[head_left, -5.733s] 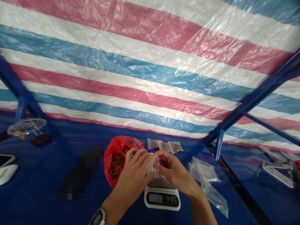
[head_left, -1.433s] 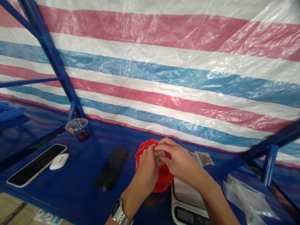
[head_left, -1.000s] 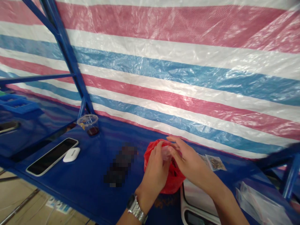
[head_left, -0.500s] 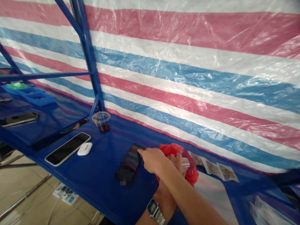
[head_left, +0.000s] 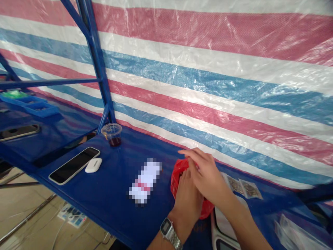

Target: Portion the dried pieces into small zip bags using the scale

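A red plastic bag (head_left: 177, 173) stands bunched on the blue table. My left hand (head_left: 187, 194), with a metal watch on the wrist, reaches into its mouth. Its fingers are close together and bent down, the tips hidden in the bag; what they hold cannot be made out. Just above and to the right is my right hand (head_left: 204, 170), overlapping the left, its fingers stretched out and holding nothing visible. Left of the bag lies a phone (head_left: 145, 182) with a lit, pixelated screen; neither hand touches it.
A white-framed device with a flat plate (head_left: 225, 222) is partly under my right forearm. Small clear bags (head_left: 249, 189) lie behind it, more plastic bags (head_left: 296, 232) at right. Leftward are earbuds' case (head_left: 93, 165), white-edged phone (head_left: 75, 166), cup of dark liquid (head_left: 111, 135) and blue frame post (head_left: 100, 66).
My right hand has left the phone and moved right, over the bag. The phone screen has gone from dark to bright. A clear object seen in the bag beside my left hand is now hidden.
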`<state>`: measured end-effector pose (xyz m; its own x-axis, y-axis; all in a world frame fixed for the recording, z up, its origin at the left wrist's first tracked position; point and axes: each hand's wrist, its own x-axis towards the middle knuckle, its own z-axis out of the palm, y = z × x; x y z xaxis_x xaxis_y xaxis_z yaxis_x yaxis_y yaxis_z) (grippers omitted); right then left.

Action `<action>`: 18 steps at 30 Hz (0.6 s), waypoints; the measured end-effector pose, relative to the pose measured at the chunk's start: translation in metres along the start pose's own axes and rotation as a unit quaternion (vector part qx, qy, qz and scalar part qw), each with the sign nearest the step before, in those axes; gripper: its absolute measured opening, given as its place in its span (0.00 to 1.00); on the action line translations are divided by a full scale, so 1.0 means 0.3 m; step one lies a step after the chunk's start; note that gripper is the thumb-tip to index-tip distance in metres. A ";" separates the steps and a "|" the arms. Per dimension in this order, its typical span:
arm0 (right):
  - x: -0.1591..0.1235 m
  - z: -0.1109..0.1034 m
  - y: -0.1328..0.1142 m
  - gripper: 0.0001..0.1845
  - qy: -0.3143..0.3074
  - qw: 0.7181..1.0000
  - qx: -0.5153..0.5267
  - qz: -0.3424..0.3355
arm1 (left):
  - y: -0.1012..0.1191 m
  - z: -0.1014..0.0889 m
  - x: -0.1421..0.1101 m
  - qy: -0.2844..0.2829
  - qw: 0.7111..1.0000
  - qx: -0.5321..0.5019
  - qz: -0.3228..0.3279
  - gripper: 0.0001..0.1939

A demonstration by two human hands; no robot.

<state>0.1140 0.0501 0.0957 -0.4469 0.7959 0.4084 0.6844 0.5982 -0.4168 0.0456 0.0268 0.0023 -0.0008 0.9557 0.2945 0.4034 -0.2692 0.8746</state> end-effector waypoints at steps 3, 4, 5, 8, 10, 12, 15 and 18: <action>-0.093 -0.061 0.089 0.17 0.029 0.998 0.027 0.051 | 0.055 -0.031 -0.009 -0.031 0.999 -0.004 -0.013 0.20; -0.115 -0.071 0.109 0.17 0.006 0.996 0.050 0.069 | 0.067 -0.039 -0.010 -0.038 0.999 -0.008 -0.023 0.20; -0.132 -0.078 0.124 0.17 -0.019 0.994 0.075 0.083 | 0.075 -0.043 -0.009 -0.043 0.998 -0.012 -0.032 0.20; -0.150 -0.090 0.150 0.18 -0.053 0.985 0.128 0.106 | 0.078 -0.043 -0.006 -0.051 0.997 -0.025 -0.048 0.23; -0.147 -0.098 0.164 0.18 -0.060 0.981 0.146 0.111 | 0.066 -0.034 -0.005 -0.045 0.997 -0.038 -0.049 0.26; -0.142 -0.108 0.183 0.17 -0.078 0.977 0.166 0.113 | 0.051 -0.029 -0.007 -0.031 0.998 -0.047 -0.039 0.30; -0.137 -0.118 0.219 0.16 -0.066 0.977 0.169 0.113 | 0.048 -0.044 -0.006 -0.010 0.998 -0.055 -0.018 0.30; -0.138 -0.115 0.241 0.19 -0.040 0.985 0.127 0.105 | 0.082 -0.096 0.009 0.019 0.996 -0.073 -0.051 0.25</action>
<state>0.2018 0.0571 0.0767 -0.3614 0.9035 0.2304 0.6045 0.4152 -0.6798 0.0293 0.0193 0.0356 -0.0716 0.9744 0.2130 0.2621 -0.1877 0.9466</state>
